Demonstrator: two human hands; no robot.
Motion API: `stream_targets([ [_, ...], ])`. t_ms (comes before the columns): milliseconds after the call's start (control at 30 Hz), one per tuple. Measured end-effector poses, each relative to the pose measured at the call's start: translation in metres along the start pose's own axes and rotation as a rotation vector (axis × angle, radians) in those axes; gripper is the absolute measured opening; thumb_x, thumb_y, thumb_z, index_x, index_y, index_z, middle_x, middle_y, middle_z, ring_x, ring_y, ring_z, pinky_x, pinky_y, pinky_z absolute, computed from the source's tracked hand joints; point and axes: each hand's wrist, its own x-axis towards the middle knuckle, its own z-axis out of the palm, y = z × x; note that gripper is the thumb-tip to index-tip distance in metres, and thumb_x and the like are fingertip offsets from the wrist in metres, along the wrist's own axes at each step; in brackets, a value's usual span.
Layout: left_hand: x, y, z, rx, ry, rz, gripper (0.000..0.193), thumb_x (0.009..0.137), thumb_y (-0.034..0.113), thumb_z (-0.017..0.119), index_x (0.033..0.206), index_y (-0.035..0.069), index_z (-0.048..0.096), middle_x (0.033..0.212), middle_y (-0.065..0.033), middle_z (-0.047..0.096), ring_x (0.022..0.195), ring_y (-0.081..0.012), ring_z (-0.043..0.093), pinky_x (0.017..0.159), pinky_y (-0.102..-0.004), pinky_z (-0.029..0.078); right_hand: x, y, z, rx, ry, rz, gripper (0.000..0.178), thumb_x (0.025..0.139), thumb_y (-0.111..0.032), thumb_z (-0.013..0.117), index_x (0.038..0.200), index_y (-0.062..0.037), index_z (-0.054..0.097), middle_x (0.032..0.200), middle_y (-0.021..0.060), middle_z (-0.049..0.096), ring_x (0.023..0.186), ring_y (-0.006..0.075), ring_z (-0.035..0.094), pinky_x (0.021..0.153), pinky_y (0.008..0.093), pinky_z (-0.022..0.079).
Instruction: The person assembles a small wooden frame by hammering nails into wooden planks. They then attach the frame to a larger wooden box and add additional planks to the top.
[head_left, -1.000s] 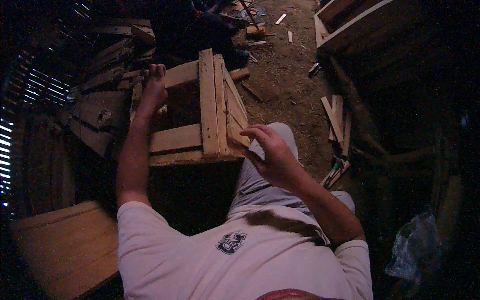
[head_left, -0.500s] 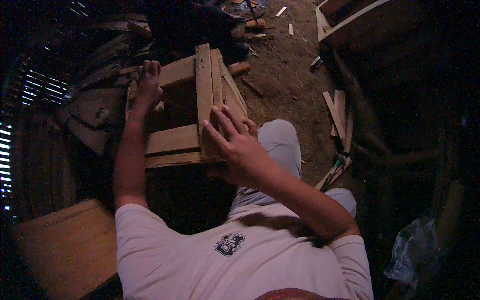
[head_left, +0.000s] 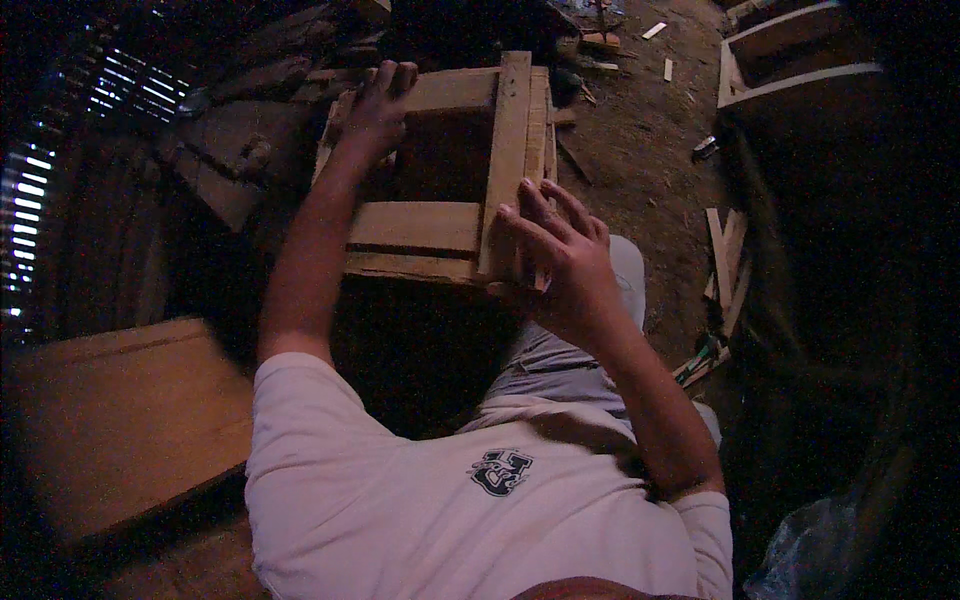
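Observation:
A rough box-like wooden frame [head_left: 410, 228], made of pale nailed boards with a dark open middle, is held out in front of me between both hands. My left hand [head_left: 378, 110] has its fingers curled over the frame's far left side. Against the near right corner is my right hand [head_left: 570, 260], its bent fingers on the edge of the long upright board [head_left: 507, 150]. The right thumb seems to reach under that corner, partly in shadow. My knee [head_left: 628, 275], in light grey trousers, shows just beyond the right hand.
A wide flat wooden panel [head_left: 130, 420] lies at my left. Thin wood strips [head_left: 725, 255] and a tool with green on it [head_left: 705, 360] are on the dirt floor at right. Another wooden frame [head_left: 800, 75] stands far right, and a clear plastic bag [head_left: 805, 545] lies near right.
The view has swung left, so everything sits farther right. The wooden frame has turned a little and moved slightly away, showing less of its right side. Both hands keep their places on it.

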Motion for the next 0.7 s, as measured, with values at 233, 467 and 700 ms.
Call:
stream_targets([
  [233,0.021,-0.011,0.031,0.034,-0.193,-0.008,0.084,0.078,0.000,0.062,0.151,0.012,0.023,0.144,-0.0219,0.030,0.134,-0.0488,0.034,0.106,-0.0585,0.040,0.006,0.001,-0.006,-0.023,0.083,-0.032,0.070,0.074,-0.022,0.081,0.139,-0.0185,0.056,0.152,0.0134,0.046,0.141,0.0399,0.039,0.111,0.0520,0.034],
  [467,0.035,0.003,0.041,-0.010,-0.126,-0.065,0.079,0.075,-0.001,0.060,0.145,0.010,0.026,0.138,-0.0210,0.034,0.127,-0.0460,0.039,0.102,-0.0599,0.042,0.006,0.006,-0.012,-0.071,0.072,-0.058,0.066,0.079,-0.021,0.079,0.141,-0.0144,0.055,0.152,0.0152,0.045,0.142,0.0421,0.037,0.113,0.0507,0.036],
  [700,0.037,0.002,0.054,-0.071,-0.008,-0.046,0.072,0.069,-0.006,0.063,0.132,0.010,0.032,0.132,-0.0183,0.038,0.127,-0.0412,0.041,0.102,-0.0578,0.040,0.006,0.008,-0.016,-0.074,0.059,-0.048,0.063,0.083,-0.021,0.075,0.141,-0.0126,0.053,0.153,0.0170,0.043,0.143,0.0427,0.034,0.112,0.0503,0.036],
])
